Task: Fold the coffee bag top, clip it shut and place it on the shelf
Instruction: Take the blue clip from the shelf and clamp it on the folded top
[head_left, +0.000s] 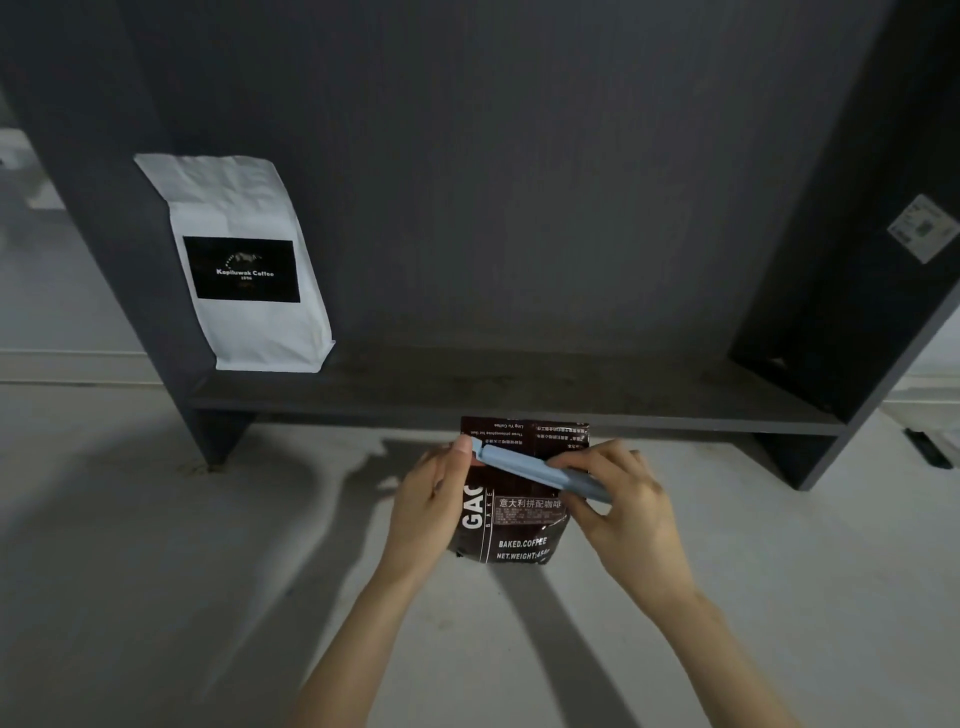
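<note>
Currently I am cataloguing one dark coffee bag (511, 525), standing on the pale floor just in front of the shelf (519, 400), below its front edge. Its top is lying folded over, printed side upside down, and a blue clip (540, 470) is running slantwise across the fold. The bag is looking like soft, crinkly foil, probably light and a little slippery, so I am judging the stiff clipped fold the best place to take hold, with a palm under the base. My left hand (436, 499) is steadying the bag's side, thumb pressing the clip's hinge end. My right hand (618, 499) is pinching the clip's free end, fingers curled close. A white bag (249, 270) is leaning at the shelf's left end.
</note>
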